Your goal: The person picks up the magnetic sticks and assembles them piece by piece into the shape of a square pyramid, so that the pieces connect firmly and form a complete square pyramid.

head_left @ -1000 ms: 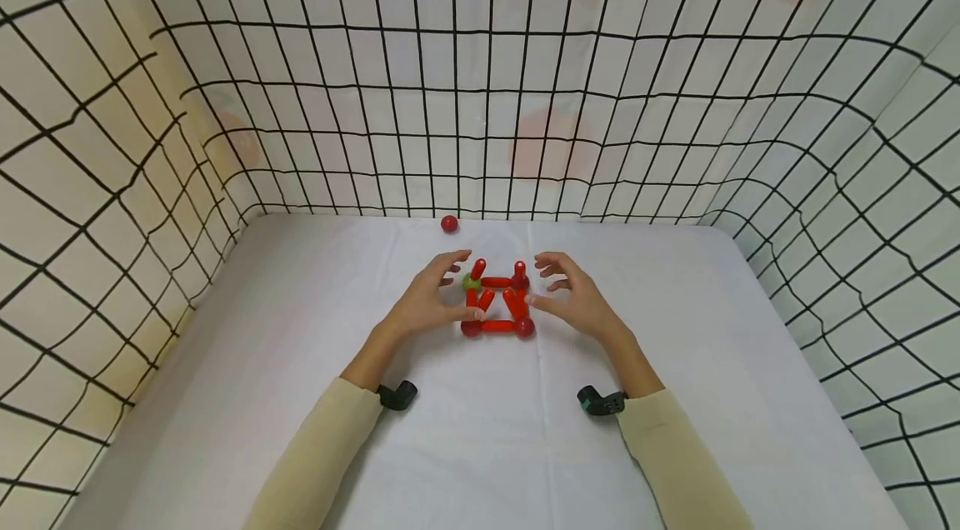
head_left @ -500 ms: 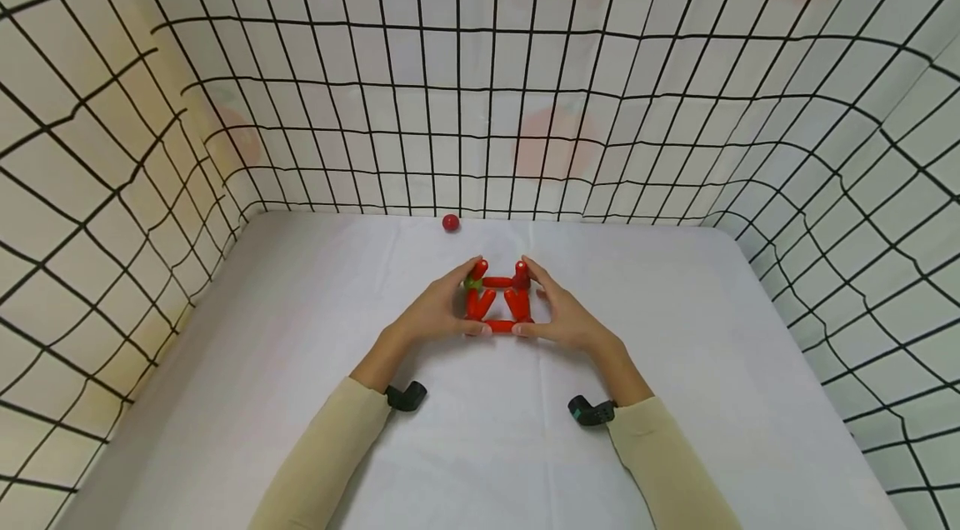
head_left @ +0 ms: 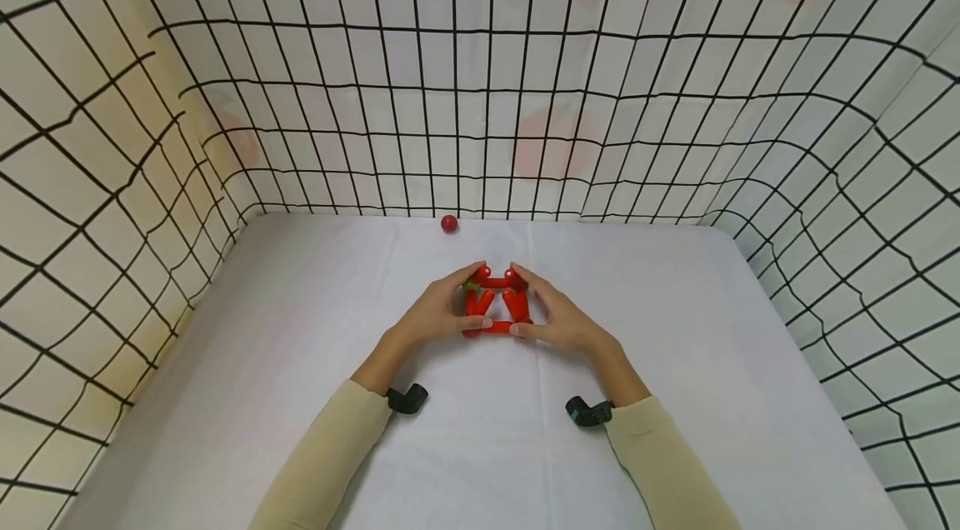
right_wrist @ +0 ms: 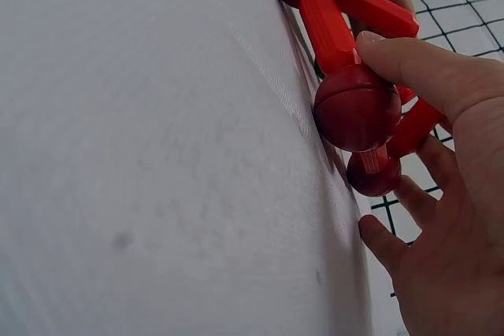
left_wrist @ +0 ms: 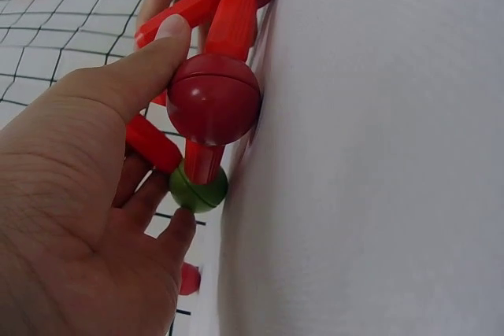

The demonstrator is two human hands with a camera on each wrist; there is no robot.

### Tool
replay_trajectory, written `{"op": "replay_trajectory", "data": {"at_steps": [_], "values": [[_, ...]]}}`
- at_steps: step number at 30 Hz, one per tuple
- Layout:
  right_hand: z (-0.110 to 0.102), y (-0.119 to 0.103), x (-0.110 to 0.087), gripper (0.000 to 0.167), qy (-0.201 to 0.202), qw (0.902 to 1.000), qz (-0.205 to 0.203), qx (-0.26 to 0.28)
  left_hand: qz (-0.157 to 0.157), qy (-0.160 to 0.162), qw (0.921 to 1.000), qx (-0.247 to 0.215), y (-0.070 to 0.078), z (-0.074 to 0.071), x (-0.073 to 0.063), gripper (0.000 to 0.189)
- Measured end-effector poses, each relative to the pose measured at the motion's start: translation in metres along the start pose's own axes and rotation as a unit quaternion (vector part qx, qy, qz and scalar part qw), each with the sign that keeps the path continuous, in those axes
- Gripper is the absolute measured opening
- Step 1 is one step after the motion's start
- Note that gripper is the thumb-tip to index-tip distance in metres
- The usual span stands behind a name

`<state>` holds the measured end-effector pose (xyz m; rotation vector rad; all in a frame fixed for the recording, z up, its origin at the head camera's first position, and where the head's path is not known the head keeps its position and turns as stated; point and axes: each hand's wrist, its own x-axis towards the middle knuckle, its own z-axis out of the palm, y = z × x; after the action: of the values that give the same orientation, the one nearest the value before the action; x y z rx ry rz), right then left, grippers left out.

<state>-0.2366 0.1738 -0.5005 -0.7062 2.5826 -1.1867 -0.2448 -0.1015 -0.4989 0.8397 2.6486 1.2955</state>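
A frame of red rods [head_left: 498, 327] and ball connectors sits on the white table, a rod rising from each corner. My left hand [head_left: 435, 309] grips its left side. In the left wrist view, the thumb lies by the near dark red ball [left_wrist: 213, 100] and the fingers reach the green ball [left_wrist: 197, 190] at the far corner. On the right side, my right hand [head_left: 561, 315] holds the frame likewise. Its thumb is by the near dark red ball [right_wrist: 358, 108], with fingers beside the far red ball [right_wrist: 374, 174]. The hands partly cover the corners.
A loose red ball [head_left: 449, 223] lies at the table's back edge, beyond the frame. White walls with black grid netting [head_left: 487, 113] enclose the back and both sides. White cloth [head_left: 480, 447] covers the table.
Both hands have moved inward from beside the frame and taken hold of its two sides. The far upright rods now lean closer together. The loose ball has stayed put.
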Motion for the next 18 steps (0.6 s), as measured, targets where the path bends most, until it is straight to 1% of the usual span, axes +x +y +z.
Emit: {"op": "replay_trajectory", "data": {"at_steps": [7,18], "values": [[0.0004,-0.0051,0.0,0.094,-0.009,0.9998,-0.009,-0.016,0.01,-0.006,0.9999,-0.009,0.0001,0.0,-0.0009,0.082],[0.0015,-0.0069,-0.001,0.089,-0.02,0.9995,-0.008,-0.022,0.016,-0.007,0.9997,-0.018,0.0015,-0.0012,-0.0014,0.082]]}}
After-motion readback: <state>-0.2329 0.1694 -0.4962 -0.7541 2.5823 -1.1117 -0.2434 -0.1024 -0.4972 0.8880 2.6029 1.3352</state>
